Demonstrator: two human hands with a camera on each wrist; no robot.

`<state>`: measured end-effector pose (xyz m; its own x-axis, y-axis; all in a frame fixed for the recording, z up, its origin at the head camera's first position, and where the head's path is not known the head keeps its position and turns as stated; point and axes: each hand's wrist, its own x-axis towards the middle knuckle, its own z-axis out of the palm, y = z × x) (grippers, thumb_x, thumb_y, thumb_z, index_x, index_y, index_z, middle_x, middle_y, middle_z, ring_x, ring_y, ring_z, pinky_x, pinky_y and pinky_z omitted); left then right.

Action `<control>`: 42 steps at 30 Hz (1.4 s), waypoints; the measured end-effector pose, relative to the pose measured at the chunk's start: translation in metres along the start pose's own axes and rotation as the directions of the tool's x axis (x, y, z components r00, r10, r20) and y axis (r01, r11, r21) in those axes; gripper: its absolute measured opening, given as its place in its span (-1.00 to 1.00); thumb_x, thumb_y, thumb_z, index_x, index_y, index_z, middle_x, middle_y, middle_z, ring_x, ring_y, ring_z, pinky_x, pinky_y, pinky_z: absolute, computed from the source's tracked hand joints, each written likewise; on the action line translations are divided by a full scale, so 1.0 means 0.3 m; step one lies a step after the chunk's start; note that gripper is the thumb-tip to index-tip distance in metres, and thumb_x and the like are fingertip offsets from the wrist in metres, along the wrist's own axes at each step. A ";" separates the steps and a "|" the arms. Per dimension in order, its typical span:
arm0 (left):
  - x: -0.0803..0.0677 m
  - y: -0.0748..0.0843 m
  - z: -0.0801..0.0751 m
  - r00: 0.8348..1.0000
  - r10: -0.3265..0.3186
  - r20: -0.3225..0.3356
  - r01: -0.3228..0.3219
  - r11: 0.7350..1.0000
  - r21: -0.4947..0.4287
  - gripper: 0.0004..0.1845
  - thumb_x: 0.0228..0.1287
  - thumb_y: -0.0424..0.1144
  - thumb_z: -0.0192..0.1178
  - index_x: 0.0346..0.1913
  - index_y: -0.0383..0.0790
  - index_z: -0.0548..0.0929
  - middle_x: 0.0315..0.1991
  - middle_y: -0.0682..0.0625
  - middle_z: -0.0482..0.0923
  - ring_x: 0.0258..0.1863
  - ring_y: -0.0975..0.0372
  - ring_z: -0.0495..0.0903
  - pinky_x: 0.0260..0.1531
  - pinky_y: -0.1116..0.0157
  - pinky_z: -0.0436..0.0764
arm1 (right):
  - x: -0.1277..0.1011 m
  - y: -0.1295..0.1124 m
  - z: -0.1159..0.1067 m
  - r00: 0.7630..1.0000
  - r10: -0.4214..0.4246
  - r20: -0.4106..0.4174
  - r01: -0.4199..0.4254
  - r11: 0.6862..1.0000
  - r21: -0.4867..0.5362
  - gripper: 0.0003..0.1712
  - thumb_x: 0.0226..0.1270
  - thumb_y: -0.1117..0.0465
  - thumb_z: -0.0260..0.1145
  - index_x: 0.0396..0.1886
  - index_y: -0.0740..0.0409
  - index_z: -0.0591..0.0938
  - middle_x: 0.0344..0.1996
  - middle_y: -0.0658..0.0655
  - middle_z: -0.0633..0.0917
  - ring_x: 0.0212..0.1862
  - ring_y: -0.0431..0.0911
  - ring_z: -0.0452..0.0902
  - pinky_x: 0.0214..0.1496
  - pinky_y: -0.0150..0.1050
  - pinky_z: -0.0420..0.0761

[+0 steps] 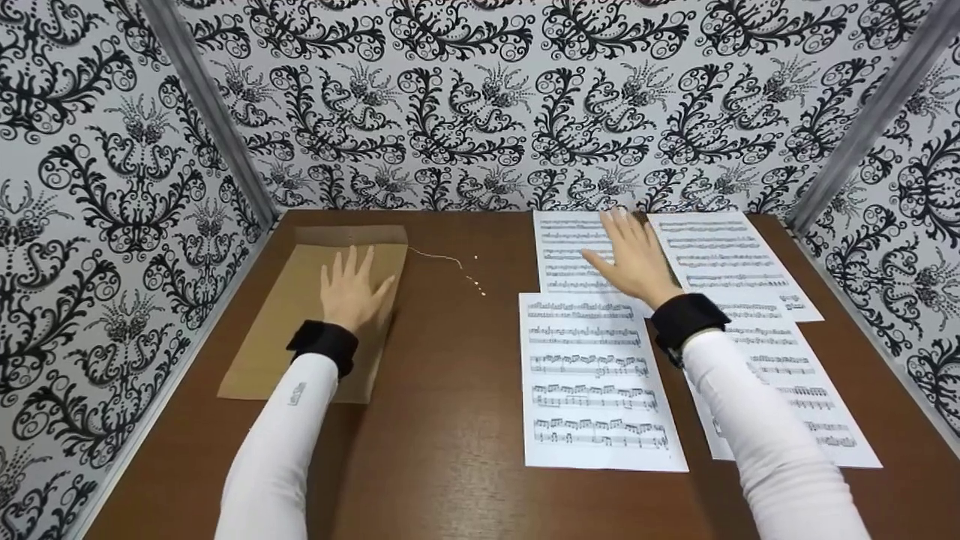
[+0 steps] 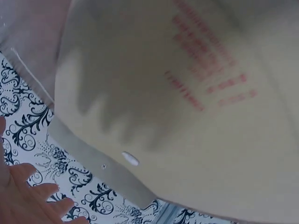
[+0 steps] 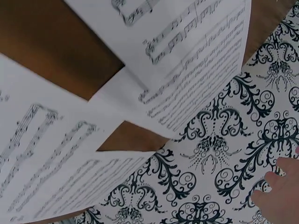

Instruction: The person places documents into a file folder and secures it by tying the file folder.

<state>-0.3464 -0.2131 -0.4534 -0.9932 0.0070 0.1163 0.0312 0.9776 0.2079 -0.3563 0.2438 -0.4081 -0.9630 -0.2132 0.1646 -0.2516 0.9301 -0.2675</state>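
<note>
While both hands lie flat, fingers spread: left hand pressing brown envelope, table's left side | right hand on far-left music sheet; three more sheets around it

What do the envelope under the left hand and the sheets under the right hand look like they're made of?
The envelope looks like matte brown kraft paper: dull tan, flat, folded flap, with faint red print in the left wrist view. The music sheets look like thin white printer paper: black staves, edges lying flat on the table, which looks like brown wood or laminate.
</note>
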 end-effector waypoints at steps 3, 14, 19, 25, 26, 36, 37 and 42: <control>-0.022 -0.014 0.014 0.999 -0.009 0.039 0.009 1.000 -0.003 -0.19 0.56 0.22 -0.12 0.66 -0.12 0.00 0.66 -0.31 -0.08 0.66 -0.24 -0.08 0.63 -0.24 -0.16 | -0.003 -0.037 0.042 1.000 -0.017 0.020 0.017 1.000 0.017 -0.02 0.56 -0.30 -0.01 0.68 0.13 -0.09 0.68 0.30 -0.08 0.69 0.28 -0.24 0.70 0.25 -0.30; -0.130 -0.070 0.038 0.992 -0.043 0.119 0.044 0.999 -0.003 -0.16 0.55 0.21 -0.09 0.65 -0.23 0.02 0.64 -0.38 -0.05 0.62 -0.31 -0.02 0.57 -0.32 -0.03 | -0.016 -0.198 0.161 0.994 -0.078 0.082 0.070 0.993 0.099 -0.04 0.53 -0.31 0.04 0.67 0.12 0.03 0.67 0.29 0.01 0.68 0.29 -0.13 0.70 0.26 -0.22; -0.176 -0.102 0.040 0.986 -0.049 0.162 0.049 0.999 0.008 -0.16 0.55 0.19 -0.06 0.64 -0.24 0.01 0.63 -0.42 -0.07 0.61 -0.35 -0.03 0.56 -0.35 -0.04 | -0.024 -0.266 0.218 0.986 -0.121 0.118 0.111 0.990 0.093 -0.04 0.52 -0.33 0.05 0.65 0.14 0.08 0.66 0.28 0.06 0.67 0.30 -0.06 0.70 0.25 -0.15; -0.220 -0.137 0.044 0.980 -0.046 0.193 0.040 0.999 0.031 -0.17 0.54 0.16 -0.04 0.63 -0.28 0.05 0.62 -0.44 -0.04 0.59 -0.37 -0.01 0.55 -0.36 -0.02 | -0.032 -0.341 0.279 0.972 -0.178 0.151 0.167 0.983 0.080 -0.05 0.50 -0.30 0.10 0.64 0.16 0.14 0.65 0.29 0.09 0.65 0.31 0.00 0.68 0.29 -0.05; -0.227 -0.141 0.044 0.979 -0.047 0.199 0.041 0.999 0.033 -0.17 0.54 0.17 -0.04 0.63 -0.28 0.05 0.62 -0.45 -0.04 0.59 -0.38 -0.01 0.55 -0.37 -0.02 | -0.034 -0.353 0.289 0.971 -0.186 0.153 0.175 0.981 0.079 -0.05 0.50 -0.30 0.12 0.63 0.17 0.15 0.65 0.29 0.10 0.65 0.31 0.01 0.67 0.30 -0.03; -0.286 -0.170 0.026 0.974 -0.046 0.222 0.041 0.999 0.027 -0.17 0.54 0.18 -0.07 0.61 -0.33 0.10 0.59 -0.49 -0.03 0.58 -0.41 -0.01 0.51 -0.40 0.02 | -0.048 -0.473 0.364 0.946 -0.261 0.189 0.257 0.965 0.048 -0.07 0.48 -0.32 0.12 0.62 0.13 0.21 0.63 0.29 0.18 0.64 0.29 0.08 0.67 0.28 0.01; -0.289 -0.173 0.025 0.974 -0.046 0.222 0.041 0.999 0.027 -0.17 0.54 0.19 -0.07 0.60 -0.33 0.10 0.59 -0.49 -0.03 0.57 -0.41 0.00 0.51 -0.40 0.02 | -0.050 -0.485 0.369 0.944 -0.266 0.196 0.261 0.964 0.050 -0.07 0.48 -0.32 0.12 0.62 0.13 0.21 0.63 0.28 0.18 0.64 0.29 0.08 0.67 0.29 0.01; -0.308 -0.185 0.027 0.971 -0.056 0.231 0.052 0.998 0.024 -0.16 0.54 0.20 -0.07 0.61 -0.33 0.09 0.59 -0.49 -0.03 0.57 -0.41 0.00 0.50 -0.40 0.03 | -0.060 -0.538 0.401 0.930 -0.292 0.222 0.284 0.957 0.065 -0.08 0.48 -0.32 0.13 0.61 0.12 0.23 0.63 0.26 0.18 0.65 0.27 0.07 0.68 0.26 0.01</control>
<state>-0.2573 -0.2663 -0.4835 -0.9925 0.0006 -0.1225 -0.0229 0.9815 0.1899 -0.3099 0.0616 -0.4821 -0.8439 -0.5361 0.0200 -0.5208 0.8096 -0.2708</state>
